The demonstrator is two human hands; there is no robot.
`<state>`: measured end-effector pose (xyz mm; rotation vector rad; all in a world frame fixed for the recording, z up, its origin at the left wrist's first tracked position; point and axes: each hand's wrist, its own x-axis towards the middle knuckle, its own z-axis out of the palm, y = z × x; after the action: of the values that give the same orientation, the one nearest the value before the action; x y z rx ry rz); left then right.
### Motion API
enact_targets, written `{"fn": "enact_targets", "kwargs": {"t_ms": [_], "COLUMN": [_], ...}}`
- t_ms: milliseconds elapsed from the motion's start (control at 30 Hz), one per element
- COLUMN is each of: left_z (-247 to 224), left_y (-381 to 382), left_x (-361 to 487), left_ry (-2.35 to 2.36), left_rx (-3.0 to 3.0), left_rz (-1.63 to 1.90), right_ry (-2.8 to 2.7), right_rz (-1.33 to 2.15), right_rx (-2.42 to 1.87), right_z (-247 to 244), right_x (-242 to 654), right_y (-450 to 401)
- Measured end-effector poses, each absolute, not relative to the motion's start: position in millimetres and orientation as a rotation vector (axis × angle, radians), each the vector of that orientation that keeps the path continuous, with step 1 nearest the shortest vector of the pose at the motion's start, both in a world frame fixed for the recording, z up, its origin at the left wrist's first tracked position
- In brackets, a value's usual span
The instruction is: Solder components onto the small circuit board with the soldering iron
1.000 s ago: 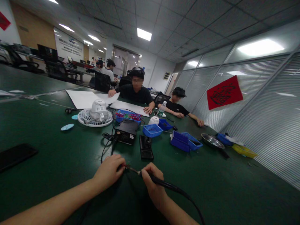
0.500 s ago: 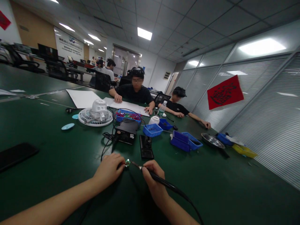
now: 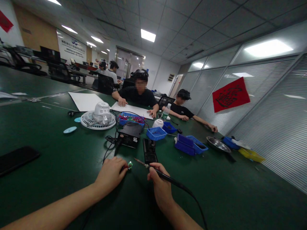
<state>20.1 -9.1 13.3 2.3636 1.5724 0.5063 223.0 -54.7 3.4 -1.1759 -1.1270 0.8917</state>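
A soldering iron [image 3: 157, 172] with a black cord is gripped in my right hand [image 3: 162, 188], its bare tip pointing up and left. That tip stays apart from a small green circuit board [image 3: 130, 165]. My left hand [image 3: 112, 174] is closed at the board's left side, with a bit of red wire showing at the fingertips; the fingers pinch the wire or the board's edge, I cannot tell which. Just beyond my hands lies a black stand [image 3: 150, 151] with a round holder on it. Behind it sits a black soldering station box [image 3: 130, 134] with cables.
A white fan part [image 3: 98, 119] and a blue tray of wires [image 3: 131, 118] stand farther back. Blue bins [image 3: 156, 133], a metal bowl [image 3: 218, 144] and a yellow tray [image 3: 251, 155] are to the right. A phone [image 3: 18, 159] lies left. Two people sit across the table.
The soldering iron's tip has moved up and away from the circuit board, with my right hand shifting slightly right. My left hand stays nearly in place.
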Motion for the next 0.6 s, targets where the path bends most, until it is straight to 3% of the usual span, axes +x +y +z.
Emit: {"fn": "enact_targets", "kwargs": {"t_ms": [600], "left_z": [16], "left_y": [-8], "left_x": [20], "left_ry": [1.556], "left_rx": [2.368], "left_rz": [0.475], "right_ry": [-1.017], "right_rz": [0.843], "right_rx": [-1.179], "right_z": [-2], "right_x": [220], "right_y": [-49]}}
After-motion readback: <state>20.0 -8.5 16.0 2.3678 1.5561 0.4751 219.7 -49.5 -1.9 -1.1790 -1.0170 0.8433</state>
